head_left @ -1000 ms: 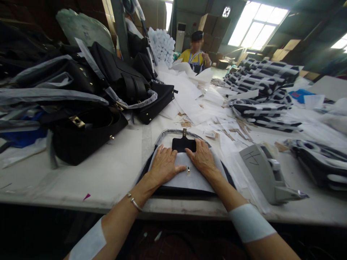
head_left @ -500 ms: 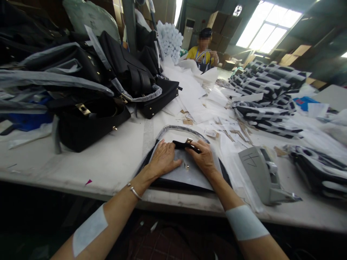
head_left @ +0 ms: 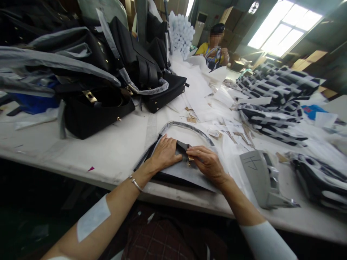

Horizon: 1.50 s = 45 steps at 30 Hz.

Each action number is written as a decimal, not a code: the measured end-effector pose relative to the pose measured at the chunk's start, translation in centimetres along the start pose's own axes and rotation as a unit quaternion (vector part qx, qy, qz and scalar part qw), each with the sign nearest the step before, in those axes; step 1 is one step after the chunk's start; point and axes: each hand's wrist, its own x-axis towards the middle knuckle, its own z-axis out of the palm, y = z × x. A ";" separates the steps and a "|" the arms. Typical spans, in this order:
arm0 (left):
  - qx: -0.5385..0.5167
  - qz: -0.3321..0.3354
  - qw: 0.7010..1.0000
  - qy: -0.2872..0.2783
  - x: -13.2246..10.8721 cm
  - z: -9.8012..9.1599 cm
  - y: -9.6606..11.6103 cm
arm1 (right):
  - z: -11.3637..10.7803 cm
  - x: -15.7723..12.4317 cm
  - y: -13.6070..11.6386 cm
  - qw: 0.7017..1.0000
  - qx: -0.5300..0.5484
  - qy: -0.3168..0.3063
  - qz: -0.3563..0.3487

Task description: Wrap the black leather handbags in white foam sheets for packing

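A black handbag (head_left: 173, 177) lies at the table's front edge, its face under a pale translucent sheet (head_left: 180, 169) and its wrapped handle (head_left: 187, 124) arched away from me. My left hand (head_left: 165, 154) rests on the left of the bag, fingers laid along it and thumb apart. With fingertips pinched, my right hand (head_left: 208, 161) holds the bag's black flap (head_left: 182, 145) by its gold-clasp end. The gold clasp (head_left: 191, 157) shows just under those fingers, close above a small gold fitting (head_left: 189, 164) on the bag. My fingers partly hide the flap's end.
Several black handbags (head_left: 94, 112) are heaped at the left. A grey tape dispenser (head_left: 257, 177) stands on the right, near stacked black-and-white wrapped pieces (head_left: 282, 83). White sheets (head_left: 195, 83) and paper scraps cover the table's middle. A person in yellow (head_left: 214, 48) works at the far side.
My right hand has brought the flap's clasp end down toward the gold fitting on the bag. My left hand stays on the bag's left side. The view has shifted slightly.
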 end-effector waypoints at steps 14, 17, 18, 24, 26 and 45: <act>-0.172 -0.020 0.980 0.099 -0.2 0.4 -1.2 | -0.4 -2.4 -3.2 0.979 -0.091 -0.155 0.099; -0.216 -0.010 0.970 0.107 0.1 -0.9 -1.4 | -0.9 -2.6 -3.3 0.977 -0.069 -0.182 0.084; -0.234 0.006 0.967 0.098 0.0 -1.6 -1.2 | -1.0 -2.7 -3.2 0.977 -0.058 -0.185 0.088; -0.168 0.190 0.958 -0.135 -4.0 -4.8 1.9 | -0.5 -2.8 -2.7 0.969 -0.021 -0.141 0.200; -0.115 0.204 0.960 -0.151 -6.0 -4.2 2.5 | -0.2 -2.7 -3.0 0.960 -0.038 -0.136 0.240; -0.075 0.019 0.982 -0.174 -3.3 -4.4 4.7 | -0.2 -2.9 -3.1 0.947 0.062 -0.125 0.288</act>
